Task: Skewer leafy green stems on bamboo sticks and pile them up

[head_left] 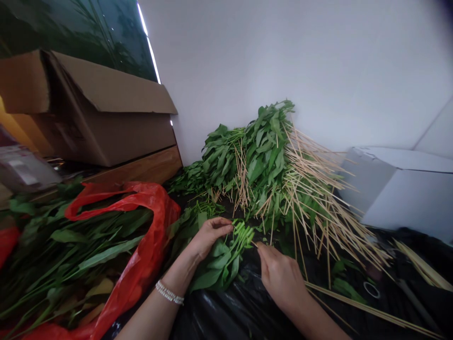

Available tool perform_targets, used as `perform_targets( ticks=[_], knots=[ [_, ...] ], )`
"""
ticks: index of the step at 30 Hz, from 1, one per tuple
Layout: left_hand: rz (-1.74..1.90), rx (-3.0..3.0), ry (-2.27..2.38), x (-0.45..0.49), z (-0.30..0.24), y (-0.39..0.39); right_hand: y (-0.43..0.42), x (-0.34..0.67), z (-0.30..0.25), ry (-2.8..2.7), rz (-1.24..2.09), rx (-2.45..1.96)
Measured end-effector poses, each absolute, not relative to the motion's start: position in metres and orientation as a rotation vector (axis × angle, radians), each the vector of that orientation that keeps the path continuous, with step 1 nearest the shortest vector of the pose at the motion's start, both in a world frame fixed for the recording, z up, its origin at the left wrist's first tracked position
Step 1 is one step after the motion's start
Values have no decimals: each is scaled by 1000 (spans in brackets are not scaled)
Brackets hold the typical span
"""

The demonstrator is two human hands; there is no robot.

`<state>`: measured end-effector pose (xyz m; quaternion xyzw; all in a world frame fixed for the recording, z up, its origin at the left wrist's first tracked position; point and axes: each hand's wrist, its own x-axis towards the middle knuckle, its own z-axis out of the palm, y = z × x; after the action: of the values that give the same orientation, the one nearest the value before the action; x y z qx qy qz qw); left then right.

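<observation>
My left hand (pixel 211 235) is closed, thumb and fingers pinching the upper end of a small row of leafy green stems (pixel 242 236). Their leaves (pixel 215 269) hang down over black plastic below that hand. A thin wooden skewer runs through the row of stems, mostly hidden by them. Its near end is pinched in my right hand (pixel 279 274), just right of the stems. Behind both hands, a pile of skewered leafy greens (pixel 262 146) leans against the wall, with many bare skewer ends (pixel 318 189) pointing right.
At left, a red plastic bag (pixel 164 203) holds loose leafy stems (pixel 88 250). Behind it stands an open cardboard box (pixel 130 132). A white box (pixel 406 189) sits at right. Loose skewers (pixel 368 304) and a white ring (pixel 371 290) lie on black plastic (pixel 212 316).
</observation>
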<state>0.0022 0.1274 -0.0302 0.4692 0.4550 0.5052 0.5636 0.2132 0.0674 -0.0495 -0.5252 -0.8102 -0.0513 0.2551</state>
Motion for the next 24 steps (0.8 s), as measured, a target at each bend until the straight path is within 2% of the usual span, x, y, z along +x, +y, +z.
perform_targets(
  ticks=[18, 24],
  knots=[
    [1036, 1009, 1057, -2, -29, 126, 62, 209, -49, -2246, -114, -1450],
    [1067, 1073, 913, 10, -21, 117, 64, 208, -49, -2189, -139, -1374]
  ],
)
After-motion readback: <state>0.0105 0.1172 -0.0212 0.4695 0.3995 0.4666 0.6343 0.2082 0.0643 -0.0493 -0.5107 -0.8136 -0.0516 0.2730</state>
